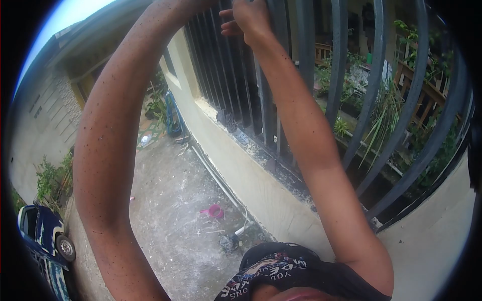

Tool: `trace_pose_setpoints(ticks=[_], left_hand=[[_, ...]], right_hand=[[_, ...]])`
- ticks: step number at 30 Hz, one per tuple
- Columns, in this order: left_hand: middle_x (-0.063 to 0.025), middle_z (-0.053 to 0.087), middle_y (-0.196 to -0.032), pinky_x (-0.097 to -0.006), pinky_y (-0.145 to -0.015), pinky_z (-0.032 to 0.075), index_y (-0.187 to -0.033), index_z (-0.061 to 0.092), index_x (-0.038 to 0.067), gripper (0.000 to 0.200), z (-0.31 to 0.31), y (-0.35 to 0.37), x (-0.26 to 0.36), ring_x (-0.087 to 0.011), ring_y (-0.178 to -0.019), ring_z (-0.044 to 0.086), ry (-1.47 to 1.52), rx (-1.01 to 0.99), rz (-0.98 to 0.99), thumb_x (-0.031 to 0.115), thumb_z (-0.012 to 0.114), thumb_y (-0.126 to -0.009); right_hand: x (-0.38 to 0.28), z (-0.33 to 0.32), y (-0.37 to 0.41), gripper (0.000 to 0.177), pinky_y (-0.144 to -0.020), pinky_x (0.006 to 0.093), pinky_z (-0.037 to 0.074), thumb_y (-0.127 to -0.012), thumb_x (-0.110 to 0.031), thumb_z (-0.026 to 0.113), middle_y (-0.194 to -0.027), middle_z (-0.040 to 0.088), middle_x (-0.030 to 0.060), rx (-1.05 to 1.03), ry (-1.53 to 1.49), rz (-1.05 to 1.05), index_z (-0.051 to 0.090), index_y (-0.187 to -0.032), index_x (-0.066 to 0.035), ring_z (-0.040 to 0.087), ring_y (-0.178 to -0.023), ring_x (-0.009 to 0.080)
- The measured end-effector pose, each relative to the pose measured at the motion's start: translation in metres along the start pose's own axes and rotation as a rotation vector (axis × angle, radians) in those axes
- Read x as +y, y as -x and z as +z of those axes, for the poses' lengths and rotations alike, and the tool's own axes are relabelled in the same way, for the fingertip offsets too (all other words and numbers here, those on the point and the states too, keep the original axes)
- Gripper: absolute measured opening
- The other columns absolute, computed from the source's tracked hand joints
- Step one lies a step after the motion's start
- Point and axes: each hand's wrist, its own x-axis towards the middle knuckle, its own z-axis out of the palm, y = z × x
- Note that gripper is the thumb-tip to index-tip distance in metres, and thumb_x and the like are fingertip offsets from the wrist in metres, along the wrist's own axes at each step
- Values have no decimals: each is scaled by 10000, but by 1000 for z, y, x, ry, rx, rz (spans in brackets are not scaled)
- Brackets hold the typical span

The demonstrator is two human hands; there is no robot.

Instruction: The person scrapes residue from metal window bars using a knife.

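Observation:
My left arm rises along the left side and runs out at the top edge, so my left hand is out of view. At the top centre, my right hand [250, 19] is raised beside the dark metal bars [304, 45]. Its visible fingers curl loosely towards the left, with small gaps between them. The upper part of this hand is cut off by the frame, and whatever it may hold is hidden. The bars stand upright on a low cream wall [241, 173], whose ledge [261, 155] is dusty and stained.
A pink dipper [215, 211] lies on the concrete ground [170, 200], near pale pipes [216, 175] along the wall base. A crumpled plastic bag [229, 244] sits close by. A dark blue vehicle [45, 233] stands at lower left. Plants [384, 113] grow behind the bars.

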Motion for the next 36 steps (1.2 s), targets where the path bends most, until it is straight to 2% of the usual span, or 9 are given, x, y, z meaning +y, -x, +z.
trace_pose_setpoints(ticks=[5,7,11,17,19,21,26,32,36], left_hand=[[-165,769,-983,-471,-862,587,-1037,810,161,268,5,18,-4,-354,-936,745,28,2,28,354,639,-962],[-169,768,-991,-470,-870,583,-1029,809,156,271,4,6,-8,-356,-956,740,-9,-7,-41,355,640,-957],[-172,768,-1003,-472,-875,582,-1046,805,151,278,1,-13,-9,-360,-960,739,9,8,4,356,639,-958],[-182,765,-985,-473,-864,584,-1034,801,133,294,8,4,-14,-366,-953,739,4,9,-17,370,643,-961],[-174,768,-1012,-469,-894,578,-1061,805,147,293,-1,3,-12,-354,-978,737,108,9,-23,367,638,-962],[-172,767,-1031,-468,-912,574,-1077,806,161,290,-1,-9,-9,-349,-994,735,63,-10,-49,364,636,-961],[-172,762,-1076,-461,-954,562,-1104,809,184,288,9,21,-12,-336,-1036,728,95,3,-21,358,635,-955],[-177,770,-1009,-456,-887,584,-1097,808,178,286,0,-8,-14,-358,-945,746,121,35,-12,356,634,-958],[-180,769,-1015,-463,-888,581,-1107,802,156,310,12,2,-18,-352,-961,745,84,17,-23,371,632,-962]], right_hand=[[10,-3,13,861,-420,353,589,-987,-150,460,-940,739,222,-21,15,15,-63,-1665,-249,653,-470,239],[7,1,7,849,-416,353,587,-1000,-153,452,-952,738,221,-10,38,15,-70,-1663,-248,646,-460,241],[-1,9,-12,831,-431,358,592,-1019,-169,449,-926,733,200,1,-93,24,-68,-1663,-267,647,-471,234],[2,3,10,845,-431,358,592,-1000,-153,463,-917,730,193,-8,50,45,-43,-1667,-270,644,-470,232],[0,8,-9,849,-425,365,588,-1011,-169,464,-916,728,189,-14,-45,51,-71,-1662,-267,647,-476,234],[-2,9,-21,851,-411,364,578,-1016,-177,462,-916,727,188,-18,-103,28,-87,-1659,-269,642,-473,234],[1,0,23,844,-398,347,566,-983,-123,453,-901,725,189,-20,36,49,-14,-1671,-264,629,-451,226],[-9,11,-23,865,-438,382,600,-980,-159,459,-896,722,191,8,-43,3,-60,-1664,-258,639,-467,241],[-2,3,7,854,-418,365,585,-998,-151,458,-901,730,191,-26,42,14,-58,-1664,-287,647,-471,237]])
